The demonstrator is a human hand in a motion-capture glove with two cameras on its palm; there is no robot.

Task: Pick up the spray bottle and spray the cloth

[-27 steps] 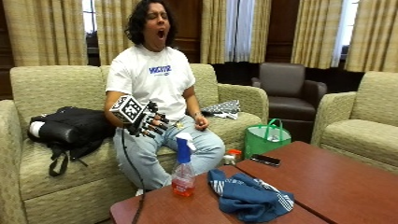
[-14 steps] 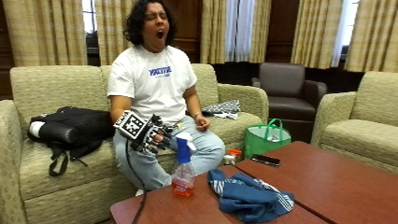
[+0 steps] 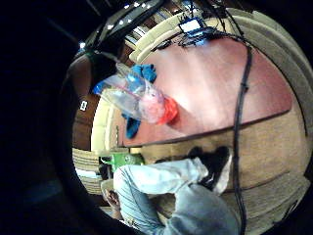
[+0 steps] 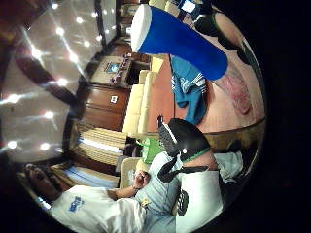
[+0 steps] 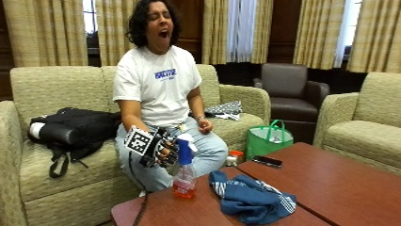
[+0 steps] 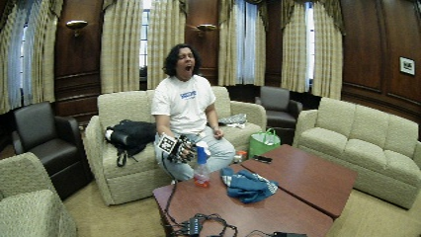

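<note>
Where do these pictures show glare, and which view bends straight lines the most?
Thumb side palm view: ceiling lights flare into star streaks. Little finger side palm view: the table edge curves strongly, and the spray bottle looks smeared. Outside view: windows are washed out.

Your spray bottle (image 5: 184, 172) is clear with a blue top and reddish liquid; the cloth (image 5: 252, 198) is blue with white stripes, on your reddish-brown table (image 5: 325, 183).

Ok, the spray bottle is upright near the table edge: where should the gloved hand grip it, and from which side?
Probably the neck, just under the blue spray head. The spray bottle stands upright on the table with its head on top, and the right hand is already beside the head on the sofa side. Come from there; the blue cloth lies on the opposite side.
</note>
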